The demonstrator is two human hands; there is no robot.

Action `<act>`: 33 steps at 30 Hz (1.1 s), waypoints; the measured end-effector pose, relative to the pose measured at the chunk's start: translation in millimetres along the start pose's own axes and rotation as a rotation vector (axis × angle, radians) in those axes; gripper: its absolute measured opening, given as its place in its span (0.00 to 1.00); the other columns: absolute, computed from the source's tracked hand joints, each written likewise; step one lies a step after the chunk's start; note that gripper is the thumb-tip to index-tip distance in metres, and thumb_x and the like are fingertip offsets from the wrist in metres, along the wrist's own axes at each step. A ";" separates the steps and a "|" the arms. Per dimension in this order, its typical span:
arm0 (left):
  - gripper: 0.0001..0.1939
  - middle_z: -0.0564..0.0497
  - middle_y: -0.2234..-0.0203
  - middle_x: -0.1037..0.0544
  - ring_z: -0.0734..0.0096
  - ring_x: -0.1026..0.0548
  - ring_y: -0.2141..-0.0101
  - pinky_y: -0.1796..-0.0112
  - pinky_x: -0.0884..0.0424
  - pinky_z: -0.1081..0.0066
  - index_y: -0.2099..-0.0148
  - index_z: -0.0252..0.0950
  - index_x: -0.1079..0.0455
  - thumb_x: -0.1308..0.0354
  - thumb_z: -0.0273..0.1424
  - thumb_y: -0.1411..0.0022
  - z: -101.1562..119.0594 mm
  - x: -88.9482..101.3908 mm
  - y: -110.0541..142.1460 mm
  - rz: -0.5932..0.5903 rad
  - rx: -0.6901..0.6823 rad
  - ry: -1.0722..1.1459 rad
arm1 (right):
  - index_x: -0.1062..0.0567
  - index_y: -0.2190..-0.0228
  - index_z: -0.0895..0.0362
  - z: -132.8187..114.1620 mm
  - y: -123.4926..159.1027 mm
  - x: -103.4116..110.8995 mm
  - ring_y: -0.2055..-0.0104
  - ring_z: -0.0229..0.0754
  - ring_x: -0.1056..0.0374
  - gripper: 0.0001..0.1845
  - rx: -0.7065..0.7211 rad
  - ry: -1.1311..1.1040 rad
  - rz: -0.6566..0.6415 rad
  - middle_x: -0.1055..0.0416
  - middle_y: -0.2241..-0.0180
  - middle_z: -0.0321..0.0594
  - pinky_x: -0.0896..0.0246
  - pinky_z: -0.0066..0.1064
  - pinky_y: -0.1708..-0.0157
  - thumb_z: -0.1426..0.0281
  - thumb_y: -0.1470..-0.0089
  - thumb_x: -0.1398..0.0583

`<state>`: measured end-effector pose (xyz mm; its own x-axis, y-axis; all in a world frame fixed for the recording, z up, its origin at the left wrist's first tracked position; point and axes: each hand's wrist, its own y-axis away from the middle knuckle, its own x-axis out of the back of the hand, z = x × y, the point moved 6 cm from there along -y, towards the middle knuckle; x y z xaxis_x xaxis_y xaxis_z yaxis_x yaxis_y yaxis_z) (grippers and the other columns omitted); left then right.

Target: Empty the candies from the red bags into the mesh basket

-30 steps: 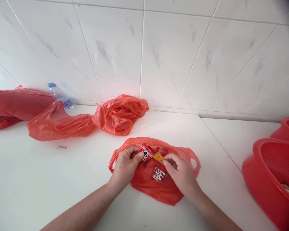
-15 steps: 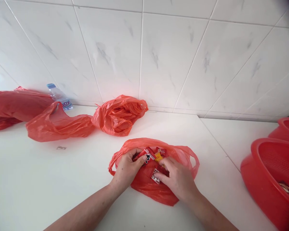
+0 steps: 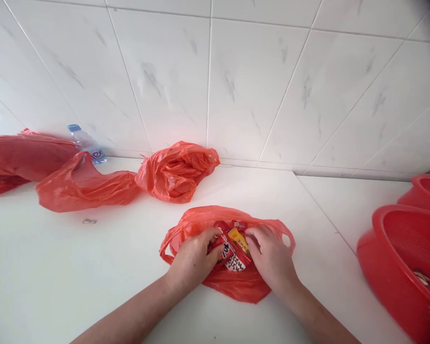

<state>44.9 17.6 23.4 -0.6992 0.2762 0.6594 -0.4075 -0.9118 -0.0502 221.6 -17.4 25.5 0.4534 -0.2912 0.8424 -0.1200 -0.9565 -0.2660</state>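
An open red plastic bag (image 3: 241, 289) lies on the white table with several small snack packets inside. My left hand (image 3: 193, 258) reaches into its left side, thumb and fingers closed on a red snack packet (image 3: 225, 252) with dark lettering. A yellow packet (image 3: 239, 240) rests in the middle, and a white-and-red packet (image 3: 235, 263) with dark print lies below it. At the right of these packets is my right hand (image 3: 272, 255), its fingers curled together by the yellow packet's edge. What those fingertips hold, if anything, is hidden.
Behind the bag sit a crumpled red plastic bag (image 3: 175, 174) and, further left, another limp red bag (image 3: 86, 188). A clear bottle (image 3: 88, 143) with a blue cap leans by the tiled wall. Red plastic baskets (image 3: 380, 248) stand at the right edge.
My right hand has drawn back to the right, uncovering the yellow and white-and-red packets. My left hand, with the red packet, has shifted slightly right and down.
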 end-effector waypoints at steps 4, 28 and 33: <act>0.13 0.53 0.60 0.24 0.66 0.26 0.62 0.64 0.32 0.69 0.53 0.44 0.30 0.47 0.31 0.40 4.6 2.8 -0.4 0.023 -0.091 -0.092 | 0.27 0.63 0.51 -0.6 0.6 -2.4 0.60 0.43 0.31 0.11 0.032 0.060 -0.006 0.28 0.61 0.37 0.36 0.36 0.63 0.70 0.41 0.49; 0.09 0.51 0.62 0.22 0.60 0.25 0.61 0.65 0.34 0.67 0.58 0.41 0.32 0.48 0.35 0.40 -24.9 7.3 -11.3 0.073 0.100 -0.280 | 0.27 0.58 0.52 -2.9 -15.5 -1.1 0.58 0.43 0.30 0.14 -0.069 0.083 -0.137 0.25 0.59 0.36 0.37 0.32 0.65 0.71 0.44 0.48; 0.07 0.53 0.67 0.22 0.63 0.25 0.66 0.69 0.35 0.69 0.64 0.41 0.32 0.47 0.38 0.41 -25.8 10.1 -12.2 0.087 0.162 -0.180 | 0.26 0.57 0.51 -1.9 -15.1 -3.7 0.57 0.42 0.30 0.15 -0.079 0.027 -0.134 0.25 0.58 0.35 0.37 0.32 0.64 0.71 0.44 0.48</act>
<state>27.6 39.3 11.3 -0.6059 0.1494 0.7814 -0.2410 -0.9705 -0.0012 220.1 -2.0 27.3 0.4463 -0.1598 0.8805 -0.1293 -0.9851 -0.1132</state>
